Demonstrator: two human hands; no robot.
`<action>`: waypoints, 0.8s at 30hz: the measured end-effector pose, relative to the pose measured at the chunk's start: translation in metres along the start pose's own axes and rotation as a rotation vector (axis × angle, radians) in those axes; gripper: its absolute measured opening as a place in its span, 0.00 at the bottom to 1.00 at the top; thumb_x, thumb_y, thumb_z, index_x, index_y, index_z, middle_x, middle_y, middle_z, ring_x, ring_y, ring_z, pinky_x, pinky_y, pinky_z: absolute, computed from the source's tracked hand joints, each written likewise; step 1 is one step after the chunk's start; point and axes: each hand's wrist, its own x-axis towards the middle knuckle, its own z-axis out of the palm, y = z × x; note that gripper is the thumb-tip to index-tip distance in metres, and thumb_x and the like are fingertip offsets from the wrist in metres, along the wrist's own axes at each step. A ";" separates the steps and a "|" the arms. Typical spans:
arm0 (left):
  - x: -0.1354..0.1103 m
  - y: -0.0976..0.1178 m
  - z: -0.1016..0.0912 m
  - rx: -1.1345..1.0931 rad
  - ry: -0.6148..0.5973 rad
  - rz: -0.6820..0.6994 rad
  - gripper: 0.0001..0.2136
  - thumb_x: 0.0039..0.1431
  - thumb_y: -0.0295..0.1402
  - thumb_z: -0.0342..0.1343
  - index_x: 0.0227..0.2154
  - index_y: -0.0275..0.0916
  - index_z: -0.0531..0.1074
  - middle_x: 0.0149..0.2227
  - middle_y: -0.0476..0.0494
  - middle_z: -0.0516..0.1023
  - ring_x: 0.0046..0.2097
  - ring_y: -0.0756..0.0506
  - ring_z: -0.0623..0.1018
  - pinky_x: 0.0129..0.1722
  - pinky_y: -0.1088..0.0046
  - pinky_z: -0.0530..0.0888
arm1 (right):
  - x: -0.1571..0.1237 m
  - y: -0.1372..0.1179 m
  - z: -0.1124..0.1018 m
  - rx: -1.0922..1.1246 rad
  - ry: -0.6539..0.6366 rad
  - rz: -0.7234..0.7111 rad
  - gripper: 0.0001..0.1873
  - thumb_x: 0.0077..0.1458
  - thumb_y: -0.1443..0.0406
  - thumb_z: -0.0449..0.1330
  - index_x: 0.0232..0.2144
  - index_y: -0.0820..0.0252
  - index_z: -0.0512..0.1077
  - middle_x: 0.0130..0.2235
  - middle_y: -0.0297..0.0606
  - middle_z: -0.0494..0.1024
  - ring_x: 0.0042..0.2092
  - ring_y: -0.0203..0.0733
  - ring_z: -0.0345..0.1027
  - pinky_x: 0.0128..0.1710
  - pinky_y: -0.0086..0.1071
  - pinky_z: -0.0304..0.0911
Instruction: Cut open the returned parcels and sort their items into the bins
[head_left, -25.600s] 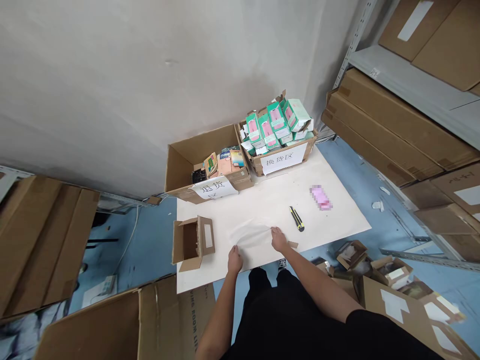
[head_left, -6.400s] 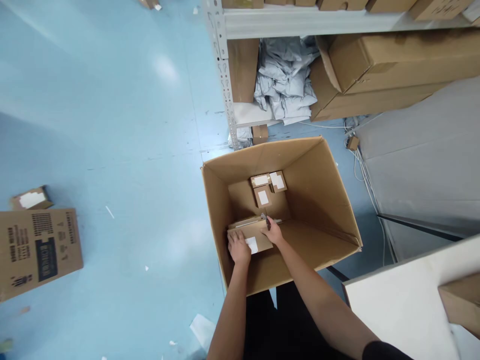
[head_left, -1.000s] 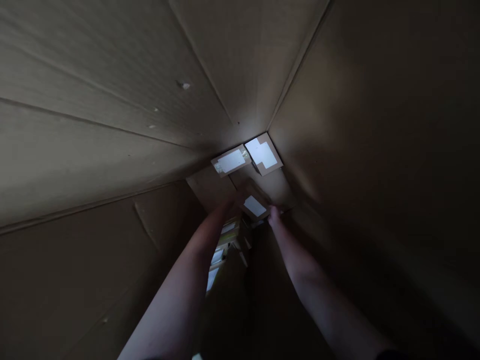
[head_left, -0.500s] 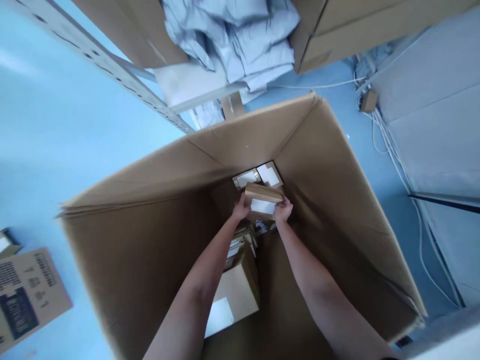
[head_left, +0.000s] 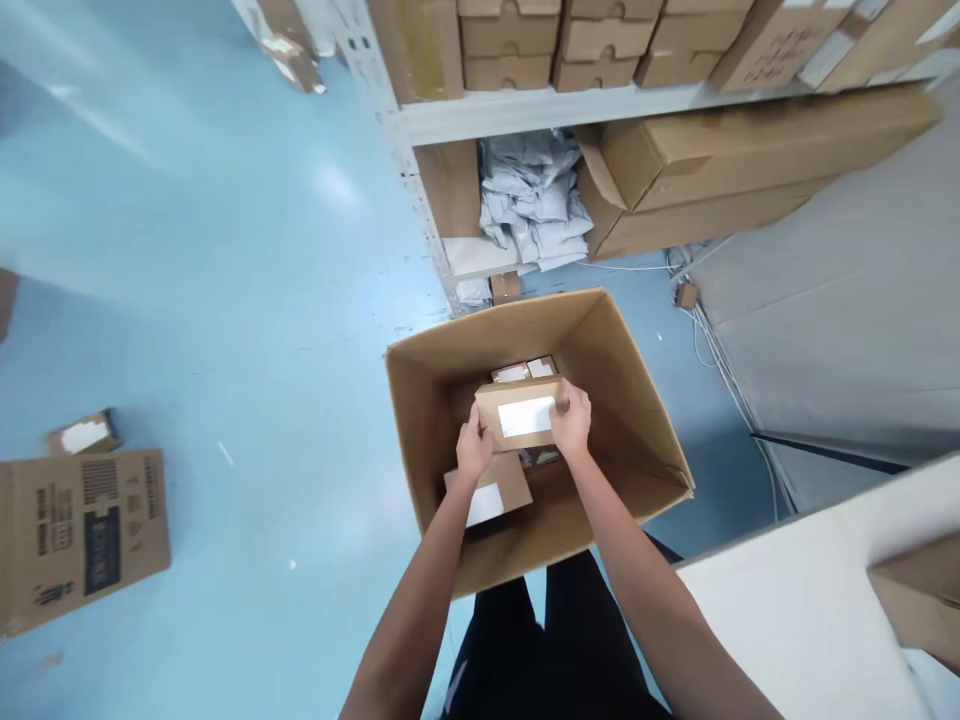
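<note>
A small brown parcel box (head_left: pixel 519 414) with a white label is held between both my hands above a large open carton (head_left: pixel 645 430) on the blue floor. My left hand (head_left: pixel 474 450) grips its left end and my right hand (head_left: pixel 574 423) wraps its right end. Inside the carton, another labelled parcel (head_left: pixel 491 491) lies at the near left, and two more small parcels (head_left: pixel 525 370) sit in the far corner.
A metal shelf rack (head_left: pixel 420 210) stands behind the carton, with long cartons (head_left: pixel 735 160) and grey mailer bags (head_left: pixel 529 205). A printed carton (head_left: pixel 79 535) and a small box (head_left: pixel 82 435) lie on the floor at left. A white table (head_left: pixel 787 610) is at lower right.
My head has pulled back up out of the carton. Both hands have lifted the small labelled parcel from the carton's bottom towards its opening.
</note>
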 end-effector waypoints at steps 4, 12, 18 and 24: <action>-0.066 -0.028 -0.036 0.020 0.013 -0.029 0.35 0.67 0.30 0.49 0.76 0.45 0.49 0.43 0.42 0.78 0.47 0.41 0.79 0.48 0.67 0.74 | -0.039 -0.042 -0.014 -0.057 -0.146 -0.047 0.34 0.54 0.72 0.58 0.64 0.57 0.71 0.59 0.47 0.75 0.59 0.54 0.67 0.64 0.48 0.63; -0.152 -0.090 -0.049 0.095 -0.088 -0.182 0.32 0.69 0.31 0.46 0.74 0.40 0.52 0.53 0.34 0.80 0.53 0.37 0.81 0.49 0.65 0.74 | -0.112 -0.049 -0.001 -0.118 -0.453 0.073 0.29 0.52 0.74 0.60 0.56 0.57 0.77 0.56 0.43 0.80 0.59 0.52 0.71 0.65 0.43 0.62; -0.173 -0.112 -0.031 0.148 -0.195 -0.287 0.34 0.69 0.33 0.47 0.75 0.37 0.48 0.60 0.30 0.78 0.58 0.35 0.80 0.53 0.62 0.74 | -0.145 -0.025 0.004 -0.149 -0.589 0.185 0.28 0.52 0.74 0.60 0.56 0.57 0.78 0.54 0.43 0.81 0.56 0.50 0.75 0.62 0.38 0.65; -0.180 -0.110 -0.023 0.267 -0.235 -0.301 0.37 0.68 0.38 0.50 0.76 0.33 0.45 0.63 0.23 0.73 0.59 0.31 0.79 0.55 0.58 0.74 | -0.168 -0.003 0.005 -0.097 -0.638 0.263 0.36 0.51 0.74 0.60 0.63 0.56 0.71 0.56 0.42 0.80 0.59 0.49 0.73 0.62 0.37 0.66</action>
